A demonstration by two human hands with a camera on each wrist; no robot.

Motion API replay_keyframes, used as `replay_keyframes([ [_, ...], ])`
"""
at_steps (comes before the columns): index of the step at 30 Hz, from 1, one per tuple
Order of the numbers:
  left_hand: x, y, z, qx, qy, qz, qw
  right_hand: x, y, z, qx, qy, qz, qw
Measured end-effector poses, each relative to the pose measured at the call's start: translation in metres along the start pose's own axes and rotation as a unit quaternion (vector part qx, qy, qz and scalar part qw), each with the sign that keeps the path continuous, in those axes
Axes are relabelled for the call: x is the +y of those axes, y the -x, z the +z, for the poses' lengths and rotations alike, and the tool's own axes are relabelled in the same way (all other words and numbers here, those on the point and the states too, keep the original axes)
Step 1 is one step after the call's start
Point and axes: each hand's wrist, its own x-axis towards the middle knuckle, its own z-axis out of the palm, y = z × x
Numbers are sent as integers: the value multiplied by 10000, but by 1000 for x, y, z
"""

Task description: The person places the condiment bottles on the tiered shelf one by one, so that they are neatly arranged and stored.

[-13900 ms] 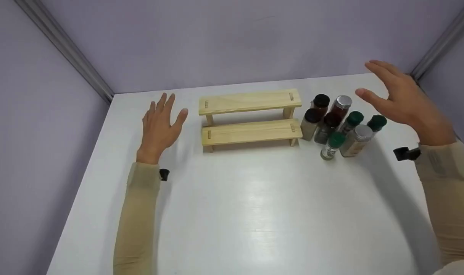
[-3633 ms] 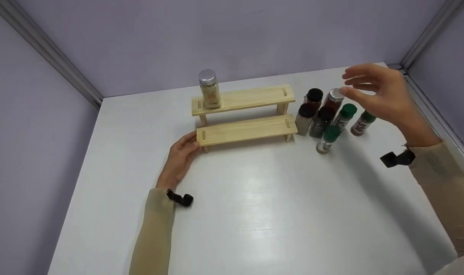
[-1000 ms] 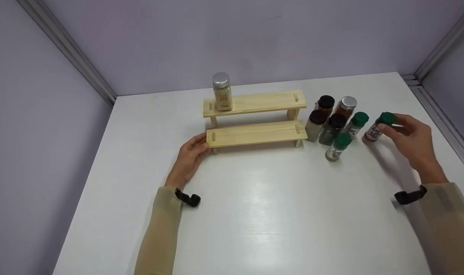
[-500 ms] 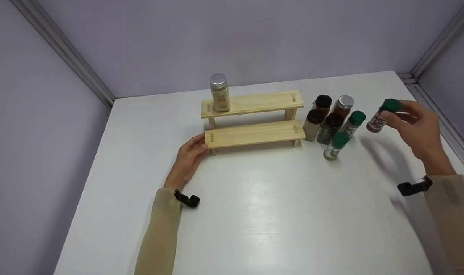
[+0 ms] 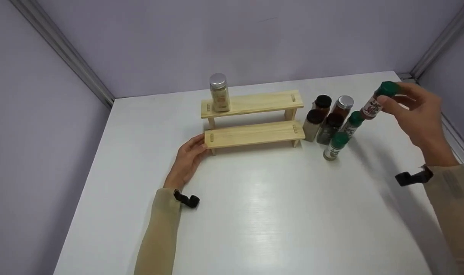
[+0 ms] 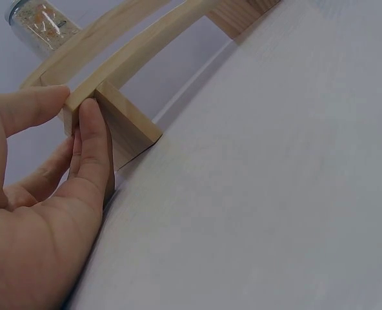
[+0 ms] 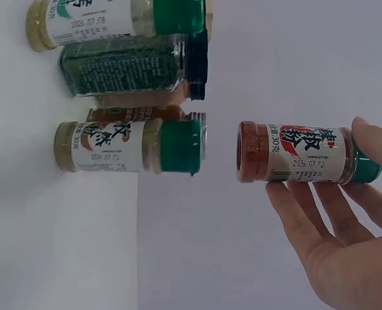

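At the near left end of the pale wooden two-step rack (image 5: 255,134), the left hand (image 5: 188,158) grips the lower step, thumb at its edge and fingers tucked underneath by the leg. Right of the rack and slightly nearer than its front edge stands a slim clear jar with a green cap and white label (image 5: 332,151). Farther right of the rack, the right hand (image 5: 422,112) grasps a small clear cylindrical jar of red powder with a green cap and white label (image 7: 294,153), thumb opposite the fingers; it is tilted and raised off the white table (image 5: 255,210). It should be light and stiff. Glass or plastic I cannot tell, so treat it as breakable; its smooth wall could slip. The body just below the cap looks the surest hold, since the cap alone might twist. Beyond, just right of the rack's back, are a black-capped jar of reddish contents (image 5: 321,107) and a silver-capped reddish jar (image 5: 342,107). A silver-capped clear jar (image 5: 220,97) stands upright on the rack's upper step, left end.
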Motion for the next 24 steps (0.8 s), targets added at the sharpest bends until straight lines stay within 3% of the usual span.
replay_keyframes([
  [3, 1, 2, -3, 39, 18, -6, 10000, -13, -7, 13, -135, -235, -146, 9995],
  [8, 2, 4, -4, 88, 20, -9, 10000, -31, -13, 34, -347, -186, -433, 9983],
  [24, 2, 2, 2, 15, -9, -39, 10000, -68, -24, 85, -1010, -3, -610, 9930],
])
